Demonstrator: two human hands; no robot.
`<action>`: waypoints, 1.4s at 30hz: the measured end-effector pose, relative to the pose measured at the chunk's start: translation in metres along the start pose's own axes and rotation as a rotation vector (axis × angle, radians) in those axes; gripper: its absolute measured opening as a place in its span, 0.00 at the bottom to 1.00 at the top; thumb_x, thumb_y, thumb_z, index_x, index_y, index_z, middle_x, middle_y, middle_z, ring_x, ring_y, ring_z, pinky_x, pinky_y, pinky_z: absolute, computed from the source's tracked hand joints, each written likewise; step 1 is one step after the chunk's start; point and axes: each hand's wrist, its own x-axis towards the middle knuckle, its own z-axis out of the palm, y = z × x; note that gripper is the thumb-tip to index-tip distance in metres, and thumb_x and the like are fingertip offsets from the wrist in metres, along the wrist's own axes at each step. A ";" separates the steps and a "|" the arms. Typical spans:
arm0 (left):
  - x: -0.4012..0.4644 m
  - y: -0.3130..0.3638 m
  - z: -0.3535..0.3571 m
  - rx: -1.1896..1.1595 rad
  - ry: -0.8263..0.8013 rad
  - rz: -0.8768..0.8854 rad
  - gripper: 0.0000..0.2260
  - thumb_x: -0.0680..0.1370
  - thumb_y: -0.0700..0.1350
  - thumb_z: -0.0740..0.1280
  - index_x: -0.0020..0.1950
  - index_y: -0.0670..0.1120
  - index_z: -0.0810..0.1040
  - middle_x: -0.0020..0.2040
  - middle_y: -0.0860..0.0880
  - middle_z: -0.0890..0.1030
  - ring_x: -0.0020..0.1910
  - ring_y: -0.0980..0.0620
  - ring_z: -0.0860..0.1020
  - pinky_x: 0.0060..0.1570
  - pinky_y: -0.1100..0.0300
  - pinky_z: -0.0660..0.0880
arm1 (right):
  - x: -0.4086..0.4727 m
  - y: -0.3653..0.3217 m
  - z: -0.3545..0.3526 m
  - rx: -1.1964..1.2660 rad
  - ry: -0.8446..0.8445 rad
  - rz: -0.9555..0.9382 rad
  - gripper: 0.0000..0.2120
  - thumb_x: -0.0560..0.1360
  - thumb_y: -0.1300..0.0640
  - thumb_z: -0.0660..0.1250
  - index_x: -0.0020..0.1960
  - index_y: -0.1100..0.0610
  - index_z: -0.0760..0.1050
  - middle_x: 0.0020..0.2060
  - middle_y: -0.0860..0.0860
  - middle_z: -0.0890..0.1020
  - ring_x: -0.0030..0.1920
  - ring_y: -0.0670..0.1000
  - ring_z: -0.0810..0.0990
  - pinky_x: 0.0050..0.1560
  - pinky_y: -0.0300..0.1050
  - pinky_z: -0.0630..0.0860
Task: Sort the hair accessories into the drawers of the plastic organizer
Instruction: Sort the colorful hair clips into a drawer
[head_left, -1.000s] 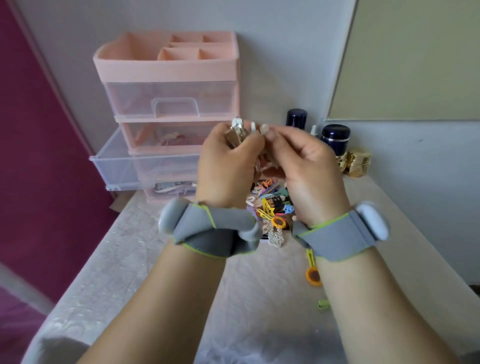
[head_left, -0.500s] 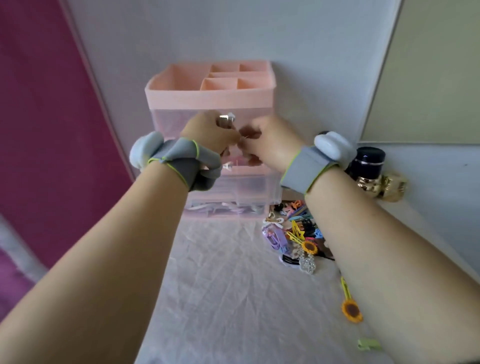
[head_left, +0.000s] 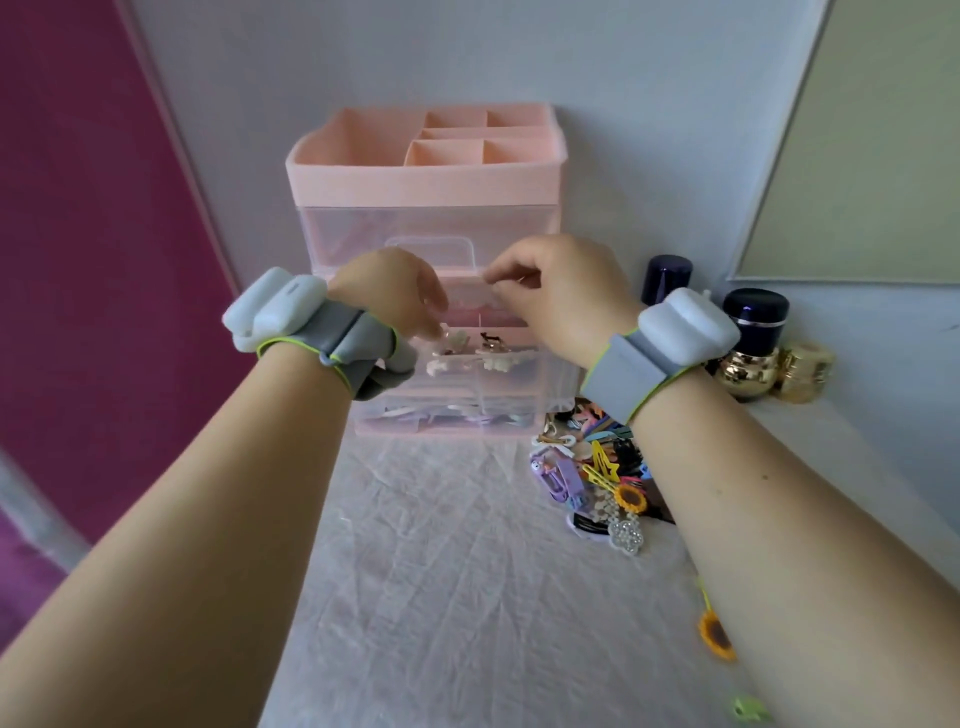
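While both hands are hovering over the open drawer (head_left: 483, 374) of the organizer (head_left: 426, 176), the left hand (head_left: 389, 291) is curling its fingers down, grip unclear; the right hand (head_left: 561, 291) is pinching something small and unidentifiable. Clips (head_left: 597, 467) are lying in a pile just right of it.

One head-worn camera looks forward and down, close over the organizer (head_left: 426, 270) and table (head_left: 441, 597)
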 end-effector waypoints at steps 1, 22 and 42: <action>-0.002 0.001 0.000 0.009 0.025 0.016 0.11 0.71 0.43 0.71 0.53 0.52 0.81 0.52 0.50 0.82 0.50 0.51 0.78 0.49 0.64 0.71 | 0.000 0.002 0.000 0.044 0.026 0.007 0.08 0.74 0.59 0.65 0.50 0.53 0.81 0.43 0.47 0.81 0.42 0.44 0.76 0.44 0.32 0.67; -0.063 0.089 0.058 -0.517 0.426 0.404 0.10 0.74 0.36 0.65 0.48 0.48 0.83 0.41 0.52 0.81 0.38 0.55 0.77 0.42 0.64 0.72 | -0.083 0.060 -0.046 0.401 0.145 0.213 0.07 0.74 0.55 0.68 0.40 0.45 0.78 0.33 0.41 0.81 0.38 0.44 0.79 0.46 0.46 0.78; -0.112 0.122 0.185 -0.343 -0.200 0.534 0.19 0.68 0.27 0.61 0.50 0.44 0.84 0.54 0.48 0.81 0.57 0.50 0.74 0.58 0.66 0.64 | -0.207 0.146 -0.064 0.394 -0.049 0.559 0.07 0.67 0.60 0.74 0.42 0.52 0.80 0.33 0.46 0.80 0.30 0.36 0.75 0.34 0.26 0.70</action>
